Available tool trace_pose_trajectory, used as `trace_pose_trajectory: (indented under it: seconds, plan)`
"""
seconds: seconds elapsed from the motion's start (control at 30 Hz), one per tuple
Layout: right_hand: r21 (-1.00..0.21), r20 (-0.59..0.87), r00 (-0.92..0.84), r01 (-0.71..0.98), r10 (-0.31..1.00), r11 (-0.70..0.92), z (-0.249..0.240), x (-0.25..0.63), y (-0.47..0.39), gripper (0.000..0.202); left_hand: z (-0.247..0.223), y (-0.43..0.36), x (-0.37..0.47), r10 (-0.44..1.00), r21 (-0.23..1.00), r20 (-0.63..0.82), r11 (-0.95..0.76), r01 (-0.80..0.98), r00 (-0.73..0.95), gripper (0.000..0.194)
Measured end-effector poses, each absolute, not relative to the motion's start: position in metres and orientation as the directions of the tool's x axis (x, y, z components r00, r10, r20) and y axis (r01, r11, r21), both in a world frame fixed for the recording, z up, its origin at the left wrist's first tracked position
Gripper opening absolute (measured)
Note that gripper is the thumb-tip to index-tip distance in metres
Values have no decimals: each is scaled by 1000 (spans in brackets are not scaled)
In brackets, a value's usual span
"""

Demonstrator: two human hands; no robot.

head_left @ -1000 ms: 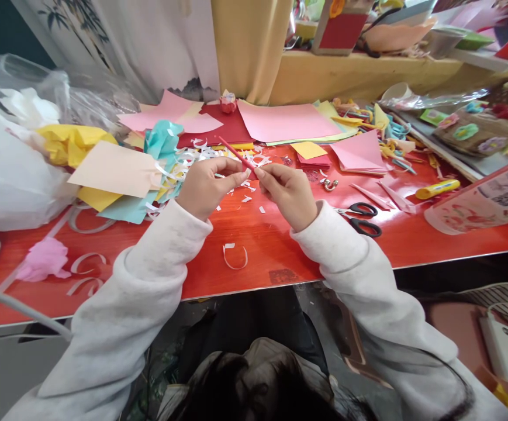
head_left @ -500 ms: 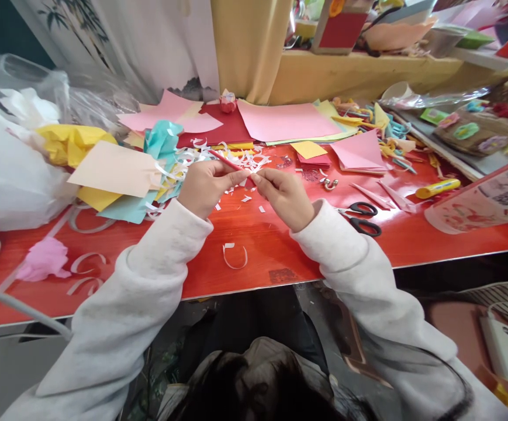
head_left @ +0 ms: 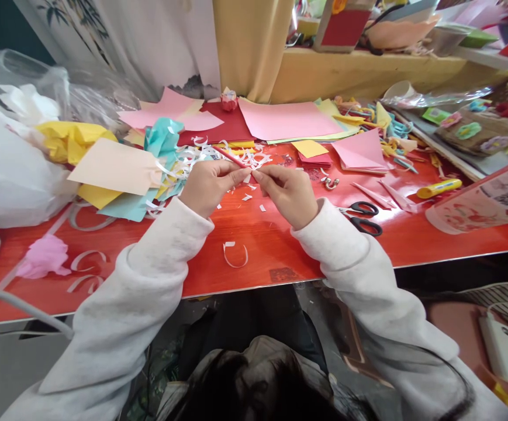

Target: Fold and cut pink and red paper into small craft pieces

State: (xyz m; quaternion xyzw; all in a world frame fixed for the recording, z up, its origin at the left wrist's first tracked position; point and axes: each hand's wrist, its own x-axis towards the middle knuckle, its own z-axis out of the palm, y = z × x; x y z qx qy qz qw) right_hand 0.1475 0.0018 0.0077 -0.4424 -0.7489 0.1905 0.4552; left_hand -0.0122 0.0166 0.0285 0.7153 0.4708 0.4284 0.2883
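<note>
My left hand [head_left: 210, 186] pinches a narrow red paper piece [head_left: 228, 156], which looks folded or rolled and slants up to the left past the fingers. At its lower end, the thumb and forefinger of my right hand [head_left: 289, 194] are closed on the same piece. The fingertips of both hands nearly meet above the red table [head_left: 262, 251]. White paper scraps [head_left: 254, 156] lie behind and below the fingers. To the right of my right wrist rest black-handled scissors [head_left: 363, 217].
Pink sheets [head_left: 289, 120] lie at the back. A white plastic bag [head_left: 8, 169] and crumpled yellow paper [head_left: 76, 140] are at left. On the right are folded pink paper pieces [head_left: 373, 195], a yellow glue stick or marker [head_left: 438, 188] and a printed cup [head_left: 486, 202].
The fingers of my right hand have shifted slightly at the lower end of the red paper piece. Both hands stay in nearly the same place.
</note>
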Motion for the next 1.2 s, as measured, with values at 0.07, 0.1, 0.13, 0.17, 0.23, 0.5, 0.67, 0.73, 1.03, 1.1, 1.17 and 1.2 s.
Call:
trace_pose_trajectory:
  seconds: [0.07,0.1,0.13,0.17,0.23,0.5,0.67,0.73,1.03,1.1,1.17,1.2]
  plan:
    - [-702,512,-160,489,844,518,6,148,2,41,27,17,-13,907,783,366,-421,457,209,13]
    - [-714,509,-140,482,849,508,6,148,3,42,26,18,-13,890,747,414,-453,487,193,10]
    - [-729,506,-119,471,854,497,5,148,3,42,24,18,-13,858,689,485,-495,529,170,9]
    - [-744,501,-100,458,860,487,5,148,3,43,22,18,-13,809,614,569,-537,578,148,7]
    - [-774,486,-76,425,871,469,4,148,4,44,17,17,-12,684,433,713,-602,671,154,7]
    - [-849,443,-46,301,895,435,4,144,2,43,6,13,-6,542,161,792,-631,759,283,17]
    - [-848,447,-66,287,892,446,3,142,2,40,5,13,-3,556,208,795,-626,752,243,16]
    - [-841,453,-69,296,889,452,2,142,1,39,5,13,-2,560,219,795,-623,751,233,16]
    - [-827,468,-62,321,881,462,3,141,0,36,13,10,-3,642,331,734,-625,707,224,14]
    - [-827,468,-65,319,881,463,3,141,1,36,15,9,-3,662,367,719,-623,691,214,13]
    - [-828,469,-68,313,880,465,3,141,1,36,16,8,-2,680,399,705,-616,680,203,13]
    - [-828,470,-69,311,880,466,3,141,1,36,17,7,-2,687,411,698,-613,675,199,13]
